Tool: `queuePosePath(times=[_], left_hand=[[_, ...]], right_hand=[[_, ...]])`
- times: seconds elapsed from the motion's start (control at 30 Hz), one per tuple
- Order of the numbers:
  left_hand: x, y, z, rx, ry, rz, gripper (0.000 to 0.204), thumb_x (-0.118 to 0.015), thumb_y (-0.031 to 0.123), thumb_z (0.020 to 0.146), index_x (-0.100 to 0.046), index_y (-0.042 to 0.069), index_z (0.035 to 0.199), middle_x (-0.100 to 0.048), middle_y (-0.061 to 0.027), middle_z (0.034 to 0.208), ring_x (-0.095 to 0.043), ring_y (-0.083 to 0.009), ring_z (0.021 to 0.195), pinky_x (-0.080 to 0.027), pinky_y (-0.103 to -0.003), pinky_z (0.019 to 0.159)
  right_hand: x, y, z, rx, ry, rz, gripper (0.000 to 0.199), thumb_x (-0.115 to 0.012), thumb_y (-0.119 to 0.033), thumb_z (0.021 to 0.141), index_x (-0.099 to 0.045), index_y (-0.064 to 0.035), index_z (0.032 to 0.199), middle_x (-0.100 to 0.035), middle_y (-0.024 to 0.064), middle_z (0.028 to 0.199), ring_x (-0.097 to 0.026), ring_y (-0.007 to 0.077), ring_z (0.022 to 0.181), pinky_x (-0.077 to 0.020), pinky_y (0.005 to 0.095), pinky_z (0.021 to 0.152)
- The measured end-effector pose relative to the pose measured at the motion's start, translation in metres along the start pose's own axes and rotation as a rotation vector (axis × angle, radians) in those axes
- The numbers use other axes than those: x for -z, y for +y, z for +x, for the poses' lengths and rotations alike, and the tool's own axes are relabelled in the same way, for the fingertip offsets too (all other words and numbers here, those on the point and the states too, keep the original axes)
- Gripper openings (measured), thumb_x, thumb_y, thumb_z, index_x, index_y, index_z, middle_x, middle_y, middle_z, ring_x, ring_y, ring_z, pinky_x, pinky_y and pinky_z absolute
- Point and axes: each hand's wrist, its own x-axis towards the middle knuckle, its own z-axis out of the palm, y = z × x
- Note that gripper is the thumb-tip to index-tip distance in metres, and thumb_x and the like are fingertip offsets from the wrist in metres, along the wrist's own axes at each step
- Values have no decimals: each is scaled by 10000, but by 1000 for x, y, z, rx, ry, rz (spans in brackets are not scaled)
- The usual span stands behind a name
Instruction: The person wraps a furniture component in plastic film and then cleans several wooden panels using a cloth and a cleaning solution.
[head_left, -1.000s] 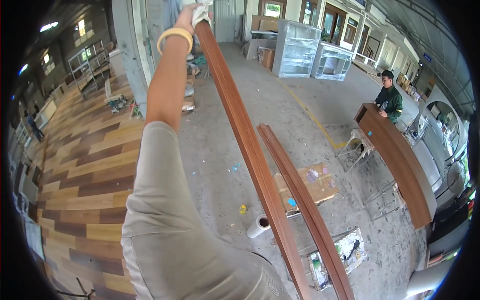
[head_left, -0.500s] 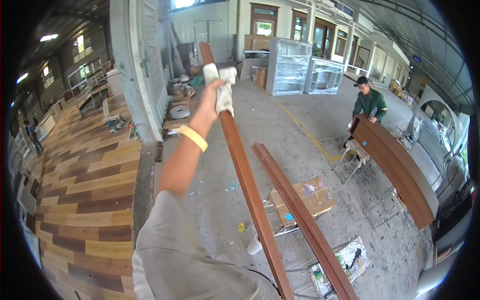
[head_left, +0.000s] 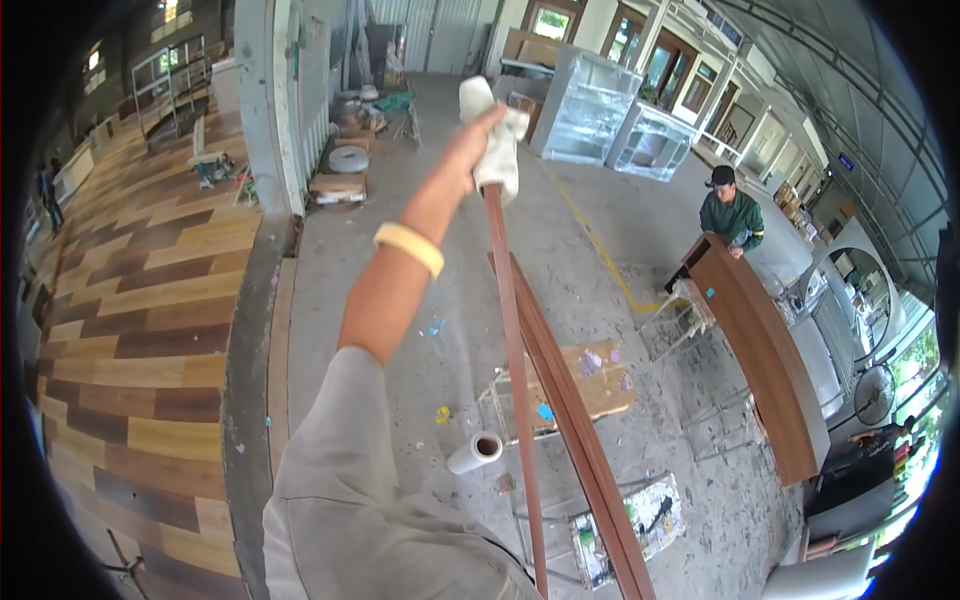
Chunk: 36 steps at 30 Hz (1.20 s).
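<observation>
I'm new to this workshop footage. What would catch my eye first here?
Probably the outstretched left hand at top centre, pressing a white cloth on the far end of a long reddish-brown wooden strip. At right, another person in green stands at a long brown panel.

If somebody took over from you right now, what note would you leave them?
Left hand: stretched out, pressing a white cloth in its grip at the far end of a long reddish-brown wooden strip.
Right hand: out of view.
A second, wider strip lies alongside, on metal stands above the concrete floor.
Done: the cloth is at the strip's far end.
Left: probably the second strip; I cannot tell if it has been wiped.
</observation>
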Motion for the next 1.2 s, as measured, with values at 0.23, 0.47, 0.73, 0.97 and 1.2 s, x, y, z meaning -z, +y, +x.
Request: queuePosePath(times=[0.23, 0.47, 0.73, 0.97, 1.2], left_hand=[[4, 26, 21, 62, -70, 145, 531, -509, 607, 866, -646, 113, 1001, -636, -4, 827, -602, -141, 721, -512, -313, 692], [12, -2, -35, -130, 61, -85, 472, -657, 453, 836, -587, 32, 1038, -626, -38, 855, -623, -155, 735, -536, -314, 654], [-10, -60, -118, -114, -83, -273, 361, -636, 273, 877, -573, -16, 1082, -647, -93, 903, -654, -205, 752, -571, -367, 619], [-16, -23, -101, 123, -23, -219, 636, -504, 644, 841, -579, 35, 1009, -599, -106, 676, -620, -250, 524, -554, -396, 504], [-9, -16, -46, 27, -90, -104, 339, -682, 366, 828, -586, 66, 951, -589, -44, 753, -602, -180, 647, -538, -336, 631]], right_hand=[[48, -14, -6, 4, 51, -156, 243, -532, -237, 877, -590, -37, 1003, -629, 197, 841, -604, 339, 739, -470, 437, 640], [55, -27, 11, 58, 103, -248, 242, -561, -242, 844, -599, -36, 967, -625, 193, 822, -601, 346, 721, -471, 450, 629], [16, -30, 137, 209, 293, -315, 243, -594, -247, 807, -611, -35, 925, -620, 187, 799, -599, 353, 700, -471, 465, 615], [-7, -42, 184, 242, 409, -398, 245, -622, -251, 774, -621, -34, 888, -616, 183, 780, -596, 360, 681, -471, 478, 604], [-5, -119, -1, -60, 301, -559, 249, -651, -256, 741, -630, -34, 852, -612, 178, 760, -594, 367, 662, -471, 491, 592]])
